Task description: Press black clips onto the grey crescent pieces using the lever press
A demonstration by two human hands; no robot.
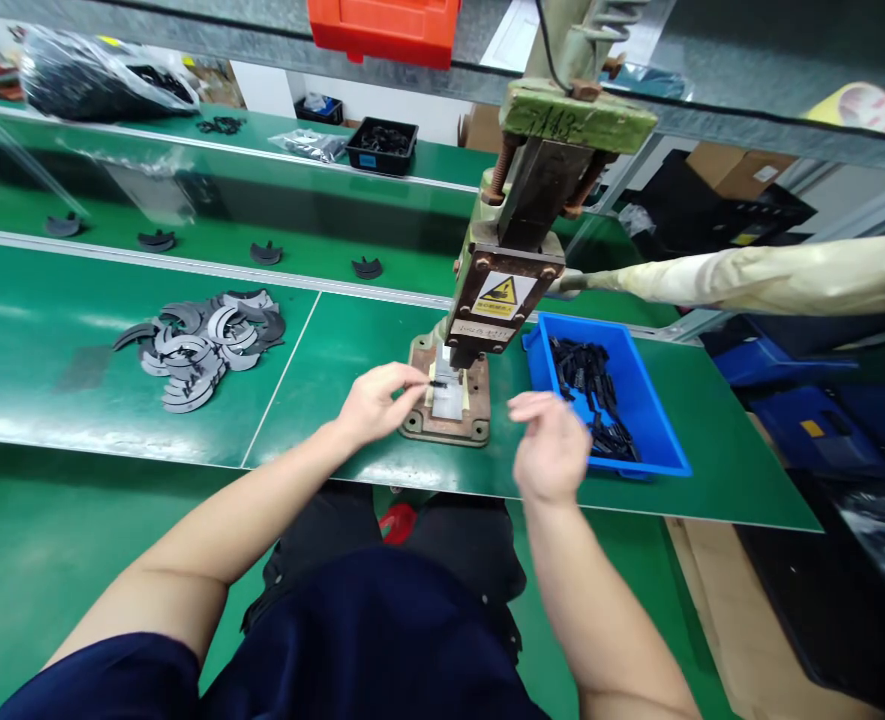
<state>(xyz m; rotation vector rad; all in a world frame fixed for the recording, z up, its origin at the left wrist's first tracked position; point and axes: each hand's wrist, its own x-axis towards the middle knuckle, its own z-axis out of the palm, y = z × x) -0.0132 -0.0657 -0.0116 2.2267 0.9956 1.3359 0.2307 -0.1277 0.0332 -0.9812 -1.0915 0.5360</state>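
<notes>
My left hand [376, 400] pinches a small black part [437, 383] and holds it against the white fixture [448, 398] on the base of a green hand press [513, 255]. Just right of the press base, my right hand [551, 448] hovers with its fingers loosely curled and nothing visible in it. It is next to a blue bin [656, 430] holding several small black parts [592, 395]. The press's long wrapped lever [757, 275] reaches out to the right.
A pile of grey crescent-shaped plates [198, 345] lies on the green bench at left. More dark crescent pieces [266, 253] sit along the conveyor behind. At the back are a black tray [382, 145], plastic bags of parts [101, 75] and an orange bin [382, 28].
</notes>
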